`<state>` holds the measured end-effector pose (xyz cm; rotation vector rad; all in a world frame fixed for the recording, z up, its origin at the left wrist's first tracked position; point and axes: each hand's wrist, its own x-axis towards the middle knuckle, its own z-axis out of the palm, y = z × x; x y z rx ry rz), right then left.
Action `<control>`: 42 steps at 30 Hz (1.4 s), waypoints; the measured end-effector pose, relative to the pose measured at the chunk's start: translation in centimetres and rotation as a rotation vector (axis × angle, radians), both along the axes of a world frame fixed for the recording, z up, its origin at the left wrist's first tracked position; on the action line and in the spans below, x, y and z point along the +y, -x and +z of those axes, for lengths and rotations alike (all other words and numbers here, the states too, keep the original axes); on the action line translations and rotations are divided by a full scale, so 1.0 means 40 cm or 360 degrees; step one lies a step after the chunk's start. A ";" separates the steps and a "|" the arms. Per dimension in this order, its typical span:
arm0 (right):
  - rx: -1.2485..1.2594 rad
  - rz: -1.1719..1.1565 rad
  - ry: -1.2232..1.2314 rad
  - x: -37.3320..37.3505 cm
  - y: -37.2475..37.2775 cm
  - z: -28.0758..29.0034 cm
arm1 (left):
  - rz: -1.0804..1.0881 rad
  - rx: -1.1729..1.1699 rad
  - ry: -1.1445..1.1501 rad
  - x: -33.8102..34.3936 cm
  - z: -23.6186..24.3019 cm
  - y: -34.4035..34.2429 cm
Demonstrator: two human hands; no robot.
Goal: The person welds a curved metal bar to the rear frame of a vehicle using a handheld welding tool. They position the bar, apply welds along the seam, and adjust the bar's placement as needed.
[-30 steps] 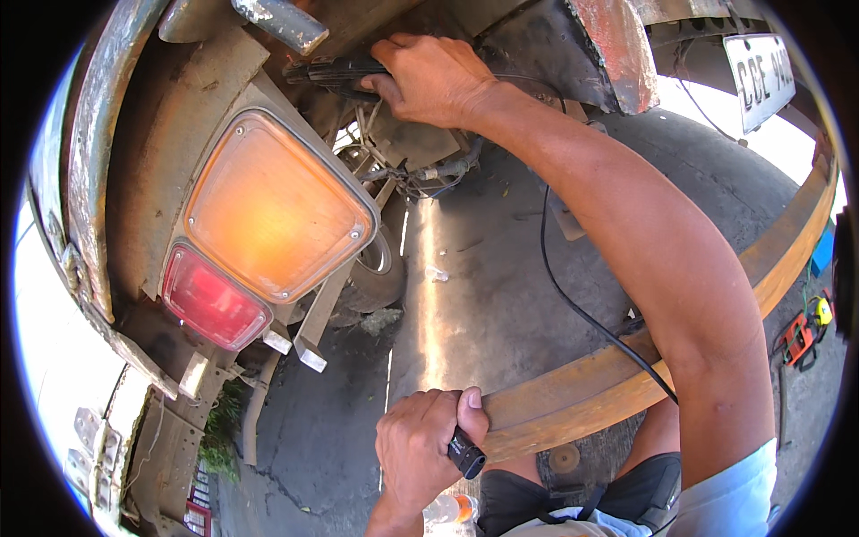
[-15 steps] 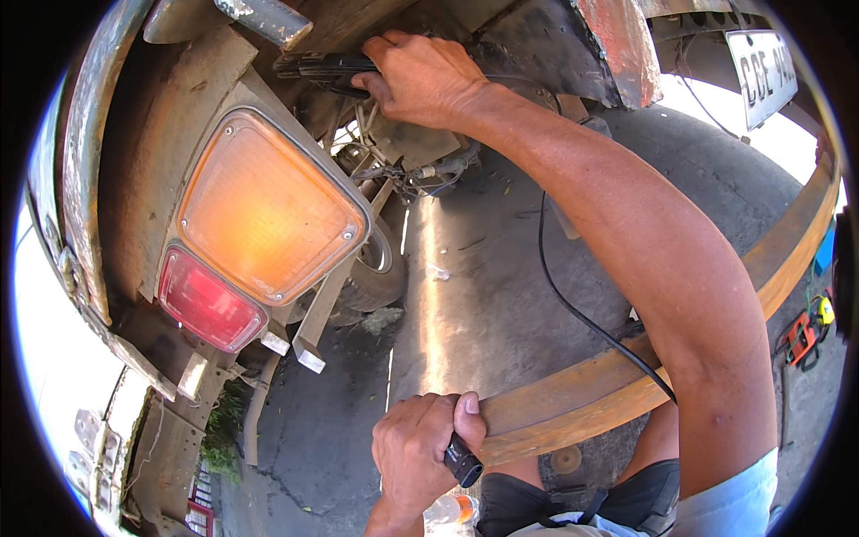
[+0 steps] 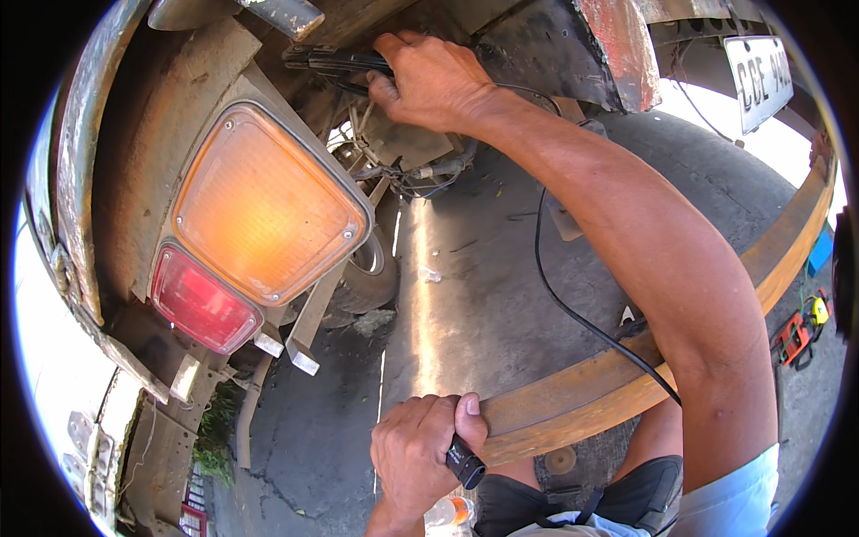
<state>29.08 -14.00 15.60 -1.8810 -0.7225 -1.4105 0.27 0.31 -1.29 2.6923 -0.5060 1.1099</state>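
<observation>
My right hand reaches up under the rusty vehicle body, closed on a black clamp-like tool. A black cable runs behind my forearm and down over the beam; where it joins the tool is hidden. Low in the middle, my left hand is wrapped round a small black flashlight, whose end sticks out below the thumb. That same hand rests against the end of a curved, rusty yellow beam. Left of the tool is a large orange lamp above a red lamp.
Loose wiring hangs beneath the body near a wheel. Metal brackets jut down beside the lamps. A white plate hangs at upper right. Orange and yellow tools lie on the ground at far right. A bottle stands below my left hand.
My right hand and the black tool have shifted slightly to the right. The view has moved a little; my left hand keeps its place on the beam.
</observation>
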 end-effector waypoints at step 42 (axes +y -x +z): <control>-0.0203 -0.0079 -0.0041 0.052 -0.051 0.069 | -0.0024 -0.0143 -0.0092 -0.008 0.018 -0.006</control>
